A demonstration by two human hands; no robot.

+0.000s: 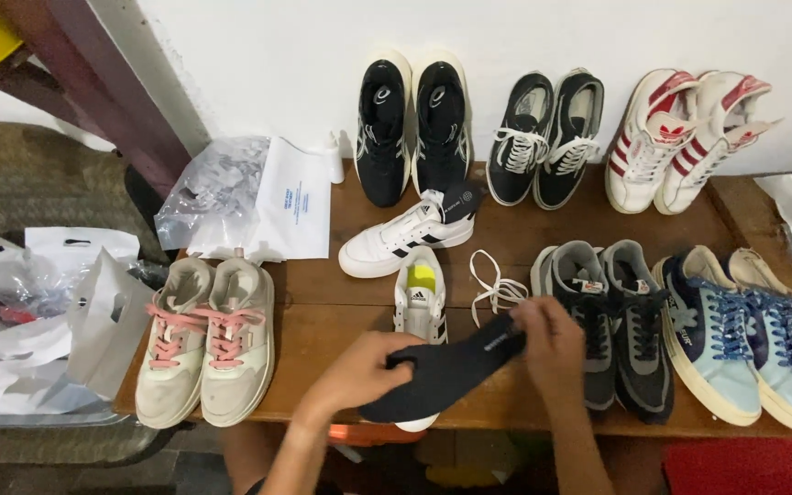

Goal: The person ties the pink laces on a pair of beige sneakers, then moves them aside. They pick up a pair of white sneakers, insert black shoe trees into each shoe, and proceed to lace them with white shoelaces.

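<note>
Over the wooden worktop [323,321] crowded with sneakers, a dark insole [442,371] spans both hands — left hand [359,371] fingers and right hand [550,341] fingers each clamped on an end — above a white shoe [420,298].

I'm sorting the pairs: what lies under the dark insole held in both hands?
Under the dark insole lies a white sneaker with black stripes, its yellow-lined opening showing above. Its toe is mostly covered by the insole and the left hand; the right hand pinches the other end.
</note>
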